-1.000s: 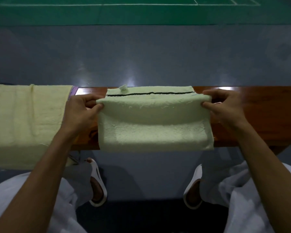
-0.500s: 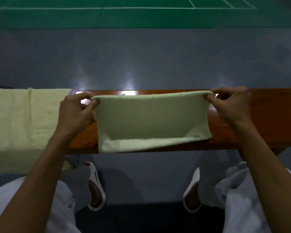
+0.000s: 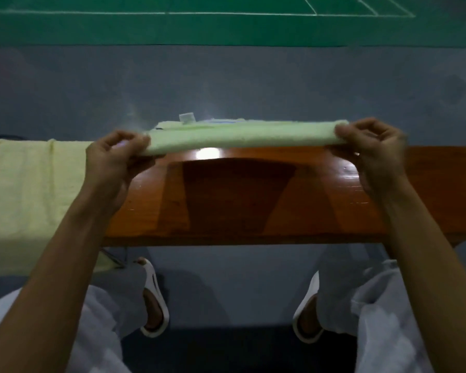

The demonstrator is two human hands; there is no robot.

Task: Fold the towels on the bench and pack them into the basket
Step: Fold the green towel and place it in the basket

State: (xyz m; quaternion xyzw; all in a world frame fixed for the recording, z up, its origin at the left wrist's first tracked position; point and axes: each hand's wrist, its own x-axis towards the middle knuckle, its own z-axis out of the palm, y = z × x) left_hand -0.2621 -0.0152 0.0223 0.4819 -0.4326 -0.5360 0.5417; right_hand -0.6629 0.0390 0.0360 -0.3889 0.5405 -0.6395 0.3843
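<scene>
A pale green folded towel (image 3: 240, 135) is held level in the air above the far edge of the brown wooden bench (image 3: 253, 200), seen edge-on, with a small white tag sticking up near its left end. My left hand (image 3: 116, 160) pinches its left end and my right hand (image 3: 374, 154) pinches its right end. A pale yellow towel (image 3: 30, 195) lies spread over the bench's left part and hangs over the near edge. No basket is in view.
Grey floor stretches beyond the bench, with a green court with white lines farther back. Below the bench's near edge are my knees in white trousers and my feet in white slippers (image 3: 154, 297).
Both hands lifted the green towel off the bench and swung it up and away from me. It hung down before; now it is level and edge-on, and the bench top beneath is bare.
</scene>
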